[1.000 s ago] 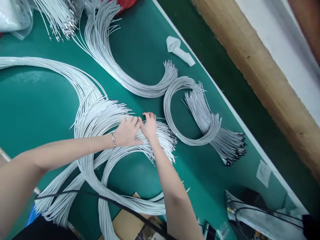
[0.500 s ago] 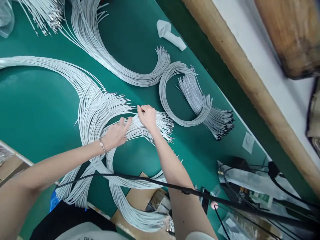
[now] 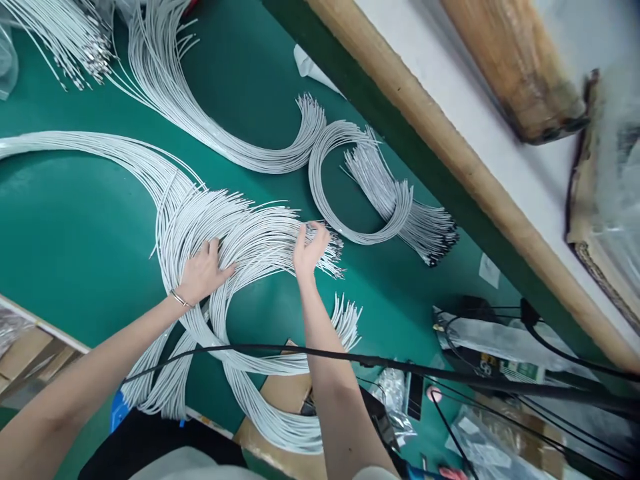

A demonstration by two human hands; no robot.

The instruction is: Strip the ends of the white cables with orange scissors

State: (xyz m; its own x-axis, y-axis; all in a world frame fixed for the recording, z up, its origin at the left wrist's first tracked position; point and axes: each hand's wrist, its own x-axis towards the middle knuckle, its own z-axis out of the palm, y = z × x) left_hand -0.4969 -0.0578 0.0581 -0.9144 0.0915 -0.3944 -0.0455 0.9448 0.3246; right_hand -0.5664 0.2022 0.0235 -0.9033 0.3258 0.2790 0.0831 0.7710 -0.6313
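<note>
A big fan of thin white cables (image 3: 250,233) lies curved on the green table (image 3: 75,227). My left hand (image 3: 203,272), a bracelet on its wrist, rests flat and open on the bend of this bundle. My right hand (image 3: 310,247) is closed in a pinch on the cable ends near their dark tips. A second looped cable bundle (image 3: 350,193) lies just beyond my right hand, its black-tipped ends (image 3: 435,237) pointing right.
More cable bundles (image 3: 165,87) curve across the far side, with metal-tipped ones (image 3: 85,53) at the top left. A wooden beam (image 3: 450,153) borders the table edge. Black cords (image 3: 350,357), plastic bags (image 3: 500,347) and cardboard boxes (image 3: 270,413) crowd the near side.
My hands have drawn apart: the left slid back along the bundle toward its bend, the right moved out to the cable ends. The view shifted left and up.
</note>
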